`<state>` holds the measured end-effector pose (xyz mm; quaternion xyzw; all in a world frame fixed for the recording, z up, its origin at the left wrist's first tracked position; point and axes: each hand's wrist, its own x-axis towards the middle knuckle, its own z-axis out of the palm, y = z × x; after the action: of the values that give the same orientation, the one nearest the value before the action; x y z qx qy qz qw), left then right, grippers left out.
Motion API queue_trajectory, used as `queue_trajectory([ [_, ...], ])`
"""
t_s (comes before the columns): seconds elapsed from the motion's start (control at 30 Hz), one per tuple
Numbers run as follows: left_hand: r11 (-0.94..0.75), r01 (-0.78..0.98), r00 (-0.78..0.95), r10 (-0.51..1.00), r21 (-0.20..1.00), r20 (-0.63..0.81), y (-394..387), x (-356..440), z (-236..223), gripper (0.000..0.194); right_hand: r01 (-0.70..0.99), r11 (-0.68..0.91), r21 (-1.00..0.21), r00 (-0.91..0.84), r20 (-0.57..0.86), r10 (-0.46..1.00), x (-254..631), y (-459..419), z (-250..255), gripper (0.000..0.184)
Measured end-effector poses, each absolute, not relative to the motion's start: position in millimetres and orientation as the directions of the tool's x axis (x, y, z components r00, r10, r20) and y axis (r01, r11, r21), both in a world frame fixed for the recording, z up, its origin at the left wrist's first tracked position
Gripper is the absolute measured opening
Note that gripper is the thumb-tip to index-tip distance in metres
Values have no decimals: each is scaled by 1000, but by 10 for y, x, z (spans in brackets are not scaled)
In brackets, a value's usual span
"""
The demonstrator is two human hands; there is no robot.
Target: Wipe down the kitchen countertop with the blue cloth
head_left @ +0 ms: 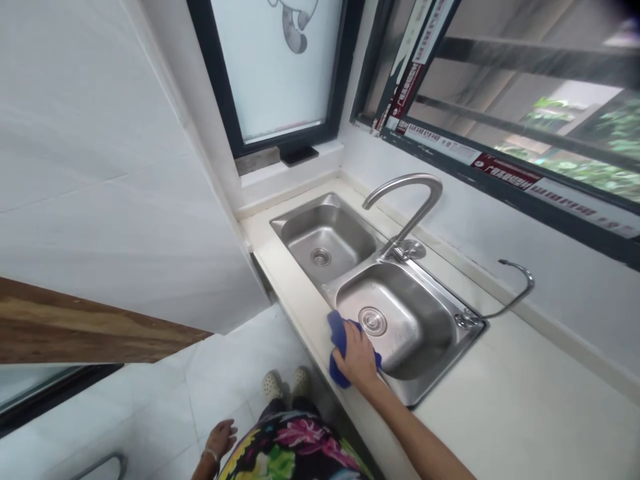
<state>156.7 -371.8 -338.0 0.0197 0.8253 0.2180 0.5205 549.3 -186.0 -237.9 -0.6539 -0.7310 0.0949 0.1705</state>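
The blue cloth (337, 333) is lying at the near rim of the steel sink (353, 275). My right hand (357, 357) is grasping it from above, fingers reaching over the folds and thumb pressing at the side; my left hand (221, 439) is hanging free above the floor (155, 407), fingers loosely curling around nothing that is showing. The cloth is overlapping the front strip of the pale tabletop (540, 400), its edges crumpling out past my palm. Judging by these folds, I am handling something light, soft and limp, unlikely to be breaking; whether it is holding water, and so weighing more, I cannot tell. The bunched middle is probably offering the surest hold, since a lone corner would likely be flopping away. The tabletop is looking smooth and hard. At the sink's back edge, a tall tap (434, 190) is arching and a smaller tap (531, 285) is curving near the corner. A window frame (505, 175) is running behind them; a frosted pane (285, 87) is filling the far end.
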Motion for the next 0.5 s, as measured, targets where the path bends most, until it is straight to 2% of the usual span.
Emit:
queue_trajectory([
  [0.3,865,-258,-483,271,431,-833,-3658,1568,-3432,35,901,106,-421,-90,56,994,4702,-600,-2227,71],
  [0.5,876,-226,-487,278,427,-828,-3629,1531,-3293,35,868,72,-492,-64,34,997,4480,-165,-2135,63],
])
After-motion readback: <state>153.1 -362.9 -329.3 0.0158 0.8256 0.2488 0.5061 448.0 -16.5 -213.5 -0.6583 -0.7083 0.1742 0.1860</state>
